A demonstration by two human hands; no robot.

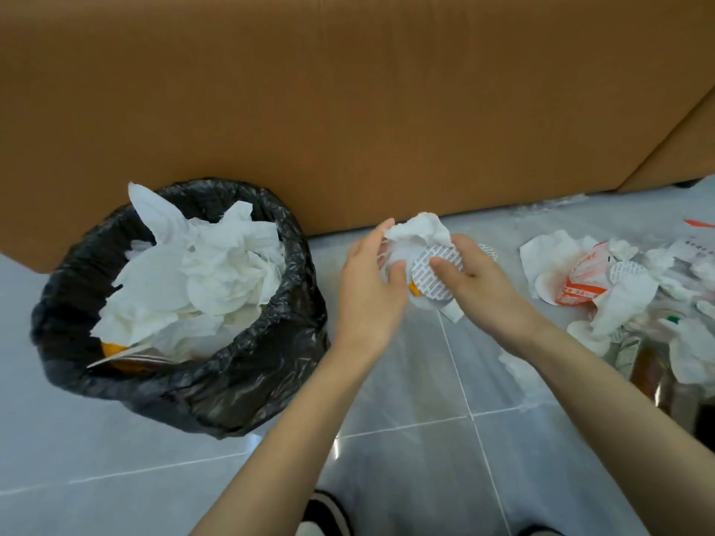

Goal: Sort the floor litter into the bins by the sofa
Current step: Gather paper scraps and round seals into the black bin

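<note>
Hovering over the grey floor tiles [406, 381] just before the brown sofa [348, 110], the wad of litter [419, 230] was crumpled white tissue with a round printed lid [423, 278] and a speck of orange. The left hand [371, 280] cupped it, fingers curled round; the right hand [476, 280] pinched it, thumb on the lid. Left of them, the black-lined bin [271, 342] held white tissues [201, 272] and an orange scrap [116, 348].

The pile [626, 292] runs off the right edge. The lid's [427, 284] print is too small to read. Tissues [209, 272] hide the bin's [247, 342] bottom.
</note>
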